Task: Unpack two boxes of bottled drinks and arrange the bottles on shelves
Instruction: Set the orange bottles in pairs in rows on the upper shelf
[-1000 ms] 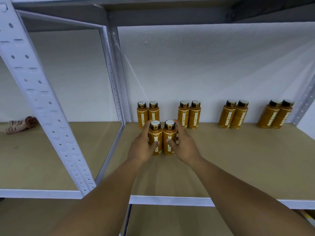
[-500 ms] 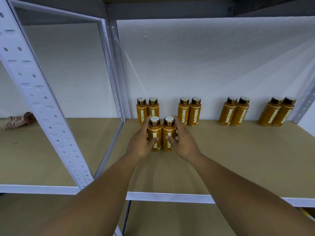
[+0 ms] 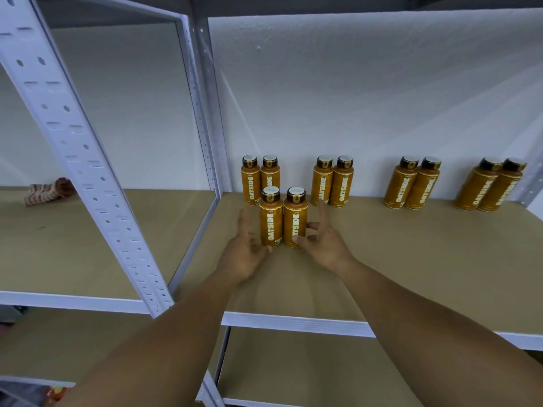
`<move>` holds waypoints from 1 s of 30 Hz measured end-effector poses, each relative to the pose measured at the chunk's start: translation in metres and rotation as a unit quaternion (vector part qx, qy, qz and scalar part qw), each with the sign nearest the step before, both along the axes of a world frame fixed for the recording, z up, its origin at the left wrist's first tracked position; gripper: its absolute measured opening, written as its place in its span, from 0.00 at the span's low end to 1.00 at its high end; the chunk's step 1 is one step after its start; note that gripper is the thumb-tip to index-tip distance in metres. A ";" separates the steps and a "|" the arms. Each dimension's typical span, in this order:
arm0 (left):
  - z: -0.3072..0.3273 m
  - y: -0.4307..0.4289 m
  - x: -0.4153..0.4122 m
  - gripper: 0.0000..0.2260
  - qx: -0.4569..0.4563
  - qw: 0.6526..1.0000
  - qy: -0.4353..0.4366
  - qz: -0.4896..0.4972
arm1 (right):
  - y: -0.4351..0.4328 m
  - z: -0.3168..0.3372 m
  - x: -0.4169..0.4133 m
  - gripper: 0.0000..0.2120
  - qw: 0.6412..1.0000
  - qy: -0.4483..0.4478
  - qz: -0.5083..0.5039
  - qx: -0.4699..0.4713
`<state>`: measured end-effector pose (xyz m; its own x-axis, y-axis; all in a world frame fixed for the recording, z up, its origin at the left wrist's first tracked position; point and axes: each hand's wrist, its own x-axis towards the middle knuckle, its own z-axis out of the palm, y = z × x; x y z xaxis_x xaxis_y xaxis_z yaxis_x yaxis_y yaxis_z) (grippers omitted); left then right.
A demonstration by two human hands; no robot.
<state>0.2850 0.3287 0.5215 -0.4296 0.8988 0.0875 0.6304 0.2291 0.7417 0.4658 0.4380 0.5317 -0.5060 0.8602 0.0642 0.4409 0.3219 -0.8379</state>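
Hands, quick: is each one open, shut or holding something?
Left hand: open, fingers loose beside the left front bottle.
Right hand: open, fingers spread beside the right front bottle.

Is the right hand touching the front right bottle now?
Cannot tell. In the head view the right hand is spread open and its thumb overlaps the front right bottle, but blur hides any contact.

Orange-brown bottles (image 3: pixel 271 221) with white lettering and black caps, on a tan shelf (image 3: pixel 411 259) edged white.
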 end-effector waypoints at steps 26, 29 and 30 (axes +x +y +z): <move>-0.102 -0.099 0.151 0.20 0.178 0.933 0.306 0.058 | -0.109 -0.105 0.156 0.22 0.888 -0.073 0.021 0.453; -0.127 -0.110 0.179 0.26 0.168 0.936 0.305 0.059 | -0.123 -0.139 0.191 0.22 0.873 -0.083 0.056 0.477; -0.137 -0.113 0.188 0.27 0.156 0.939 0.301 0.052 | -0.125 -0.153 0.203 0.21 0.881 -0.089 0.067 0.460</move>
<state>0.4729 0.2157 0.3847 -0.3021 0.7441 0.5959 0.9434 0.1437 0.2988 0.6686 0.3130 0.3783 -0.6721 0.4163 0.6124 0.4446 0.8882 -0.1158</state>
